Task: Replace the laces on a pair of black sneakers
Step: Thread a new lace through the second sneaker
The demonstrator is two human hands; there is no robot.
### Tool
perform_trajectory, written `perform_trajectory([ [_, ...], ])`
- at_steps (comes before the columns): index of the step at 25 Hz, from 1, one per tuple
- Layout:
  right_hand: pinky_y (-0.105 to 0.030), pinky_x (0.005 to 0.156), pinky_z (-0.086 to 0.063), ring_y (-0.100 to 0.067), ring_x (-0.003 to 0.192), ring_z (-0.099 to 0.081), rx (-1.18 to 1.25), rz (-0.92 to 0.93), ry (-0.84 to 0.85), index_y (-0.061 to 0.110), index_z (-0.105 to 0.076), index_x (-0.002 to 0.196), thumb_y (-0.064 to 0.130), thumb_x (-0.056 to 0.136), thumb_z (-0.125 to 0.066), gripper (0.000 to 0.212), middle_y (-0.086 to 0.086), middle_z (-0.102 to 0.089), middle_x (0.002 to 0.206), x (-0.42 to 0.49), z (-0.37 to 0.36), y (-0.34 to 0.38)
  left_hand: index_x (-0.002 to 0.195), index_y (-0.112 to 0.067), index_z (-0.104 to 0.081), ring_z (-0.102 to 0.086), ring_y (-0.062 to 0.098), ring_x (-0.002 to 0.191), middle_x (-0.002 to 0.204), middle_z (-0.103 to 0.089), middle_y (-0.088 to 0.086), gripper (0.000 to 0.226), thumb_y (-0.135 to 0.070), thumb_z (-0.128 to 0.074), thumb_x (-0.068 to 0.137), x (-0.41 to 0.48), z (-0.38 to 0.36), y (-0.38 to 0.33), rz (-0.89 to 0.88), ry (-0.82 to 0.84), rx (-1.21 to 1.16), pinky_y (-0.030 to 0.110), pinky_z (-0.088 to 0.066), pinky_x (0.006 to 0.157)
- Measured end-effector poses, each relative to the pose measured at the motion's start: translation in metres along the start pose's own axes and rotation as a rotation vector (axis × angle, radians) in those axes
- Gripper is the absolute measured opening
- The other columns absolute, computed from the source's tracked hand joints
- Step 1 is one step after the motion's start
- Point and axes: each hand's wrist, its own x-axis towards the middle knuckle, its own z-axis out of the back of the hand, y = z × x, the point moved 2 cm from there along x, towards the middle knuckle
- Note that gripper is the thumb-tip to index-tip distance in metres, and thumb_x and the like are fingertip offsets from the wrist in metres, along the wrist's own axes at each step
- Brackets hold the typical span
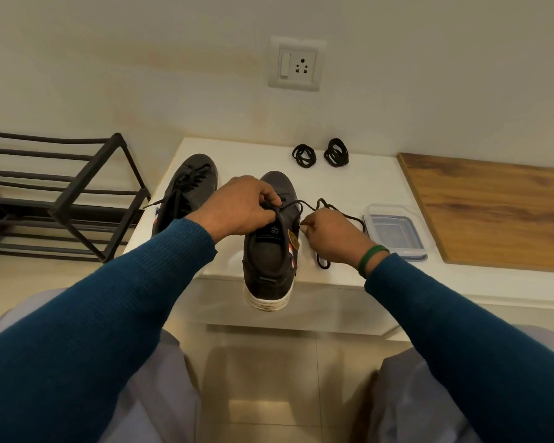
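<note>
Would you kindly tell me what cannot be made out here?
Head view: upper eyelets of the near sneaker, hidden by the left hand.
Head view: where the right hand pinches the lace, covered by its fingers.
Head view: heel of the far sneaker, behind the left sleeve.

Illumination is warm, soft, moderate indoor light; the cream painted wall [141, 59] carries a yellow cast. A pale glare patch lies on the glossy beige floor tiles [263, 410]. Soft shadow sits under the white tabletop [237, 148] front edge. The black low-top sneaker [269, 251] shows little surface detail, while the thin black lace [328, 206] stays resolved. Wide-angle distortion bows the black metal rack [61, 193] and enlarges the teal knit sleeves [109, 314].
</note>
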Motion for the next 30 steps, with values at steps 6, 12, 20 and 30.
perform_trajectory([
  [6,-0.040,0.090,-0.055,-0.026,0.097,-0.065,-0.239,-0.056,-0.247,0.012,-0.074,0.111,0.010,0.095,-0.059,0.022,-0.010,-0.068,0.110,0.002,0.048,-0.022,0.105,-0.036,-0.072,-0.055,-0.004,0.084,0.089,-0.058,-0.023,0.022,-0.026,-0.073,0.086,0.000,0.000,0.001,0.007,0.015,-0.030,0.009,-0.037,0.065],
  [12,-0.049,0.101,-0.029,-0.024,0.115,-0.046,-0.771,-0.089,0.111,0.021,-0.061,0.105,0.020,0.089,-0.071,0.019,-0.002,-0.061,0.106,0.015,0.044,-0.043,0.107,-0.034,-0.072,-0.056,-0.002,0.087,0.088,-0.057,-0.024,0.021,-0.026,-0.073,0.087,-0.001,0.002,0.000,0.000,0.029,-0.044,0.010,-0.037,0.066],
  [20,-0.051,0.101,-0.031,-0.026,0.110,-0.046,-0.903,0.040,0.037,0.015,-0.057,0.111,0.011,0.090,-0.056,0.022,0.000,-0.051,0.094,0.013,0.028,-0.040,0.128,-0.029,-0.062,-0.055,0.005,0.087,0.105,-0.057,-0.012,0.049,-0.037,-0.076,0.082,-0.014,0.012,-0.008,0.001,0.142,0.026,0.013,-0.039,0.069],
  [30,-0.019,0.057,-0.050,-0.006,0.070,-0.061,0.458,0.154,-0.423,0.016,-0.068,0.097,0.010,0.095,-0.062,0.008,0.003,-0.067,0.092,0.015,0.053,0.012,0.091,-0.012,-0.078,-0.073,0.019,0.083,0.090,-0.076,0.005,0.013,-0.014,-0.065,0.090,-0.018,0.019,0.003,0.228,0.123,-0.225,0.036,-0.063,0.078],
])
